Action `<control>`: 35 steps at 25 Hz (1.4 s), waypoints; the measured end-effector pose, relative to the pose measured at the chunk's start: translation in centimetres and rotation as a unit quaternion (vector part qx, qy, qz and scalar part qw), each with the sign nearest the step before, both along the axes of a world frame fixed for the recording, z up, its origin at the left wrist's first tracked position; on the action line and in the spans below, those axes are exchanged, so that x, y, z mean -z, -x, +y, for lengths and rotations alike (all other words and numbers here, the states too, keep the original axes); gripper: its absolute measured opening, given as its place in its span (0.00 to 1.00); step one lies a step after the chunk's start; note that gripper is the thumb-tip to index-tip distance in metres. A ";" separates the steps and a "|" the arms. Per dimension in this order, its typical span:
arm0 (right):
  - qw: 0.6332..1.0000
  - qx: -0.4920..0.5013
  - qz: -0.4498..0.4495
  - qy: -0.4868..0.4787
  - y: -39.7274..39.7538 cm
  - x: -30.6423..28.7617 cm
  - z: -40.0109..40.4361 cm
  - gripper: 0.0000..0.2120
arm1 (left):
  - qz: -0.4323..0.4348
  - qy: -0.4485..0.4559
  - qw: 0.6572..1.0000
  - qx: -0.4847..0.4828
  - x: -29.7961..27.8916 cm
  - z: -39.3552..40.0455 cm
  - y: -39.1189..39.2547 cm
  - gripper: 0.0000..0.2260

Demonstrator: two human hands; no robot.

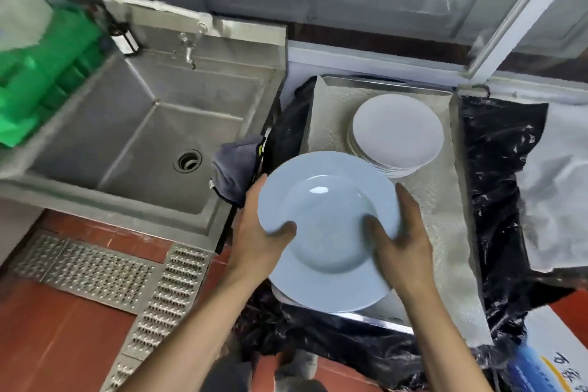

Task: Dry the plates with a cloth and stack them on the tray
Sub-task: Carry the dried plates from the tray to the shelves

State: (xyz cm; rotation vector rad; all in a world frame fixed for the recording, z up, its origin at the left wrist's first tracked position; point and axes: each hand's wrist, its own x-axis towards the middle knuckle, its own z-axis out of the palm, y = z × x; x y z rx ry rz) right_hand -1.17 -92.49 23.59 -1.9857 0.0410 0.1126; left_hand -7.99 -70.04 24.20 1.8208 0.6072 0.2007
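Over the near end of the tray: a pale blue plate [327,229] is held face up in both hands, tilted slightly.
Left hand [257,232]: grips the plate's left rim, thumb curled onto the upper face, fingers underneath and reaching up past the far edge.
Right hand [402,234]: grips the right rim, thumb lying on the plate's face, fingers curled round the edge behind it.
Beneath the held plate: the white edge of at least one more plate [281,294] shows; how many cannot be told.
Tray [445,210]: metal, lined with a grey mesh mat, resting on black plastic sheeting [496,169].
Stack of plates [396,134]: white, at the far end of the tray, just beyond the held plate and apart from it.
Cloth [235,169]: grey, bunched at the sink's right edge, just beside the left hand's fingertips, not held.
Sink [133,134]: steel, left of the tray, with a round drain [188,161] and a small tap [190,48].
Floor [54,328]: red tiles with a perforated metal grate [95,270].
Far left: green plastic [41,73].
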 end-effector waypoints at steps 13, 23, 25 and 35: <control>0.959 -0.272 -0.048 -0.061 10.8 -6.5 23.3 0.32 | -0.049 -0.036 0.967 -0.247 -8.0 16.8 21.4 0.38; 0.866 -0.490 -0.049 -0.087 30.5 -7.7 43.6 0.32 | -0.037 -0.057 0.869 -0.490 -9.9 26.2 47.2 0.39; 0.834 -0.542 -0.061 -0.077 35.2 -8.1 47.0 0.32 | -0.027 -0.054 0.836 -0.546 -9.9 26.7 52.4 0.39; 0.632 -0.766 -0.061 -0.096 58.0 -8.3 58.4 0.34 | 0.008 -0.078 0.635 -0.768 -10.0 23.7 71.7 0.40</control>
